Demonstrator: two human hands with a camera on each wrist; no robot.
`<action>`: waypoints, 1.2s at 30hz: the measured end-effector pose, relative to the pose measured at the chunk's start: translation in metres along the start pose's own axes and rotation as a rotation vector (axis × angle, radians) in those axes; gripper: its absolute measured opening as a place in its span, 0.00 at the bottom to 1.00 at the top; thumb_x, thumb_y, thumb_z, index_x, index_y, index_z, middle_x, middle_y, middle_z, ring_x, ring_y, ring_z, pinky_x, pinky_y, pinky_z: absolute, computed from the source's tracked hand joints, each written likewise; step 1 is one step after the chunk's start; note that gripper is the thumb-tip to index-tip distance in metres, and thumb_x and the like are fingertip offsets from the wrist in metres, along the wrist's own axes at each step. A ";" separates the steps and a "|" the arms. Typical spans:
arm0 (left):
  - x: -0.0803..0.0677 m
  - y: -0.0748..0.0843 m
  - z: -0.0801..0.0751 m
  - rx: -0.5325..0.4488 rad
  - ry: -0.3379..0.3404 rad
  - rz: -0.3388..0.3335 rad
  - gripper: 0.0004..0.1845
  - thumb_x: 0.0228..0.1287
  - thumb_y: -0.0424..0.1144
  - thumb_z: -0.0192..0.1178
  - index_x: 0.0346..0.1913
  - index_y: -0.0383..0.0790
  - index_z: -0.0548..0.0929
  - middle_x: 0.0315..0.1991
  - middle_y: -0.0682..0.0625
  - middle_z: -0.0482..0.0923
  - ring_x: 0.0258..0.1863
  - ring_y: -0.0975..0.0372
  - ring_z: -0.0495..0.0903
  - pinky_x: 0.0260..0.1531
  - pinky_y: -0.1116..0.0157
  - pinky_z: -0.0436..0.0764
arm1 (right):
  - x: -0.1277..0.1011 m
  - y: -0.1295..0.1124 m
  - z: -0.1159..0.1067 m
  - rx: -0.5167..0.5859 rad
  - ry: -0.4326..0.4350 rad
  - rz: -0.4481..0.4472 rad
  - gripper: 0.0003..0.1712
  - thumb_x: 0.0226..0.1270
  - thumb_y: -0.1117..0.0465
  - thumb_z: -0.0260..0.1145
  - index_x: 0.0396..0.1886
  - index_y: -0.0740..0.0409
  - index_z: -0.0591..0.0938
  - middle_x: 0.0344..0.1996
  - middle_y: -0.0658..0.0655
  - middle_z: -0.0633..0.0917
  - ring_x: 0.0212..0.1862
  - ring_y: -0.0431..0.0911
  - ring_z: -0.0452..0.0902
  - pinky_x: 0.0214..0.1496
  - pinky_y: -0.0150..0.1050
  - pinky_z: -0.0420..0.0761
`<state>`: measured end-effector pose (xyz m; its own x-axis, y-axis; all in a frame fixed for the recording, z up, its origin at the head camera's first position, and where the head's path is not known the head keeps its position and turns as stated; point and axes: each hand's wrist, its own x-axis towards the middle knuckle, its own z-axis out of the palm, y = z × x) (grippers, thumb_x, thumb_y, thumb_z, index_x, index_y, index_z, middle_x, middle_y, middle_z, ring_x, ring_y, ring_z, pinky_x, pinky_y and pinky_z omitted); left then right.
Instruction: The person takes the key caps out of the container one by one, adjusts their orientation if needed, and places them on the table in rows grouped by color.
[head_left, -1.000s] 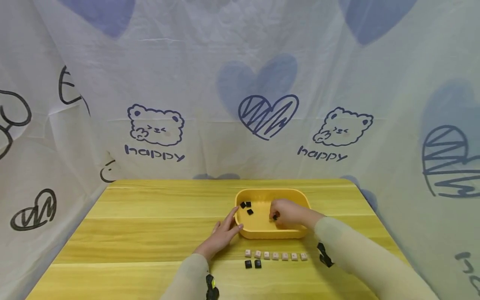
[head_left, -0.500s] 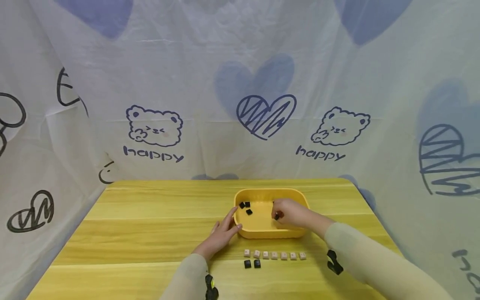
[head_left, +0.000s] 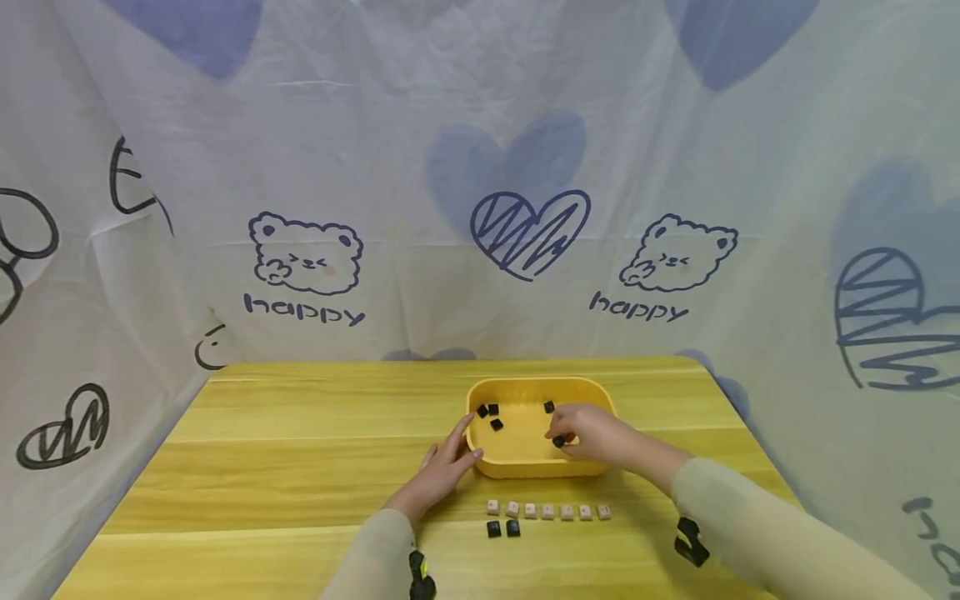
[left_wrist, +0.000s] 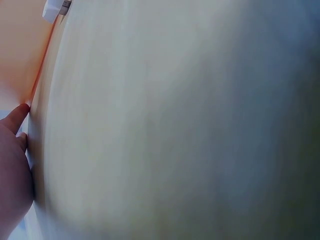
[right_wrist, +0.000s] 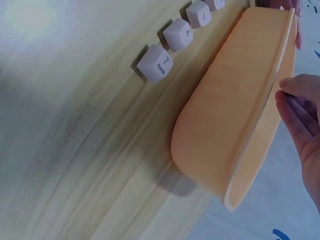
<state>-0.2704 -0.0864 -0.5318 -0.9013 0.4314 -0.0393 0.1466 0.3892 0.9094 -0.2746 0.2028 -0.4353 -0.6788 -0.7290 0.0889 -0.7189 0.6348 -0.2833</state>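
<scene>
Between right-hand fingers (head_left: 561, 432), black keycap (head_left: 558, 442)

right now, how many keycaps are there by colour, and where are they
pale keycaps: 7, in a row on the table
black keycaps: 7 (2 on the table, 4 loose in the yellow tray, 1 pinched in the right hand)
total: 14 keycaps

From my head view the light is soft and even — bright, faint shadows, curtain lines bowing at the edges. My left wrist view is nearly all blur (too close); the right wrist view is sharper near the keycaps (right_wrist: 156, 65), hazy beyond.
</scene>
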 end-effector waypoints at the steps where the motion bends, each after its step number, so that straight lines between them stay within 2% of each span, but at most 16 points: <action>1: 0.001 -0.001 0.000 0.003 0.000 0.002 0.36 0.76 0.52 0.49 0.79 0.59 0.45 0.72 0.38 0.58 0.73 0.48 0.52 0.68 0.43 0.28 | -0.001 -0.002 -0.001 -0.001 0.001 -0.003 0.12 0.55 0.73 0.72 0.41 0.66 0.88 0.32 0.50 0.79 0.33 0.38 0.77 0.37 0.30 0.81; 9: 0.001 -0.003 0.000 0.017 -0.013 0.001 0.35 0.77 0.52 0.47 0.79 0.58 0.44 0.73 0.38 0.57 0.73 0.49 0.54 0.68 0.44 0.27 | -0.011 -0.021 -0.001 0.029 -0.009 -0.052 0.11 0.54 0.72 0.74 0.39 0.61 0.89 0.32 0.45 0.75 0.34 0.36 0.75 0.36 0.29 0.80; 12: 0.001 -0.002 0.000 0.010 -0.013 -0.001 0.35 0.76 0.52 0.47 0.79 0.58 0.44 0.73 0.38 0.57 0.73 0.49 0.53 0.68 0.44 0.27 | -0.014 -0.028 0.001 0.013 -0.014 -0.064 0.10 0.54 0.69 0.75 0.38 0.58 0.90 0.32 0.43 0.76 0.35 0.35 0.73 0.37 0.29 0.79; 16: 0.002 -0.002 0.000 0.006 -0.013 -0.002 0.36 0.76 0.52 0.47 0.79 0.57 0.44 0.73 0.39 0.57 0.73 0.49 0.53 0.69 0.45 0.27 | -0.017 -0.036 0.005 0.028 -0.016 -0.053 0.10 0.55 0.66 0.75 0.39 0.56 0.89 0.34 0.43 0.78 0.37 0.37 0.77 0.40 0.31 0.80; 21: 0.003 -0.003 0.000 0.013 -0.011 0.009 0.36 0.76 0.51 0.48 0.79 0.56 0.44 0.73 0.38 0.58 0.73 0.50 0.54 0.68 0.44 0.27 | -0.019 -0.044 0.015 0.076 -0.040 -0.059 0.09 0.56 0.65 0.75 0.38 0.53 0.88 0.35 0.42 0.79 0.38 0.38 0.78 0.41 0.31 0.80; 28: 0.002 -0.002 0.001 0.019 -0.009 0.010 0.36 0.77 0.51 0.47 0.79 0.55 0.44 0.73 0.38 0.57 0.73 0.50 0.54 0.68 0.44 0.27 | -0.021 -0.050 0.033 0.088 -0.077 -0.133 0.09 0.53 0.68 0.74 0.34 0.53 0.88 0.33 0.41 0.81 0.34 0.33 0.77 0.37 0.25 0.77; 32: 0.002 -0.001 0.000 0.020 -0.010 0.012 0.36 0.77 0.51 0.47 0.79 0.54 0.43 0.73 0.38 0.57 0.73 0.50 0.54 0.68 0.44 0.28 | -0.021 -0.052 0.042 0.114 -0.079 -0.097 0.12 0.49 0.71 0.72 0.34 0.55 0.88 0.31 0.42 0.83 0.33 0.32 0.76 0.36 0.23 0.77; 36: 0.001 -0.001 0.000 0.019 -0.013 0.009 0.36 0.77 0.51 0.47 0.79 0.55 0.43 0.73 0.38 0.57 0.73 0.50 0.53 0.68 0.44 0.28 | -0.021 -0.054 0.047 0.153 -0.090 -0.036 0.13 0.49 0.73 0.70 0.34 0.55 0.89 0.30 0.42 0.85 0.31 0.30 0.75 0.35 0.24 0.77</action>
<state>-0.2717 -0.0865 -0.5330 -0.8946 0.4454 -0.0366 0.1623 0.4002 0.9019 -0.2145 0.1714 -0.4671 -0.6319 -0.7749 0.0180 -0.7066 0.5664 -0.4243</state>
